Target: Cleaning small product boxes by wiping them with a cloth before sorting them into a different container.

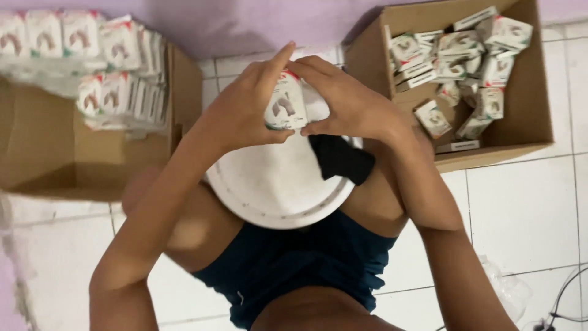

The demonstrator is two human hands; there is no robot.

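Both hands meet above a round white lid (275,190) that rests on my lap. My left hand (245,110) and my right hand (349,101) together hold a small white packet (285,105) with a red and green print, fingers pinched on its edges. A black cloth (340,158) lies on the lid's right side, just under my right hand.
A cardboard box (520,132) at the upper right holds several loose small white boxes. At the upper left, another cardboard box (49,153) carries stacked wrapped packets (116,61). White floor tiles spread around; a cable (563,300) lies at the lower right.
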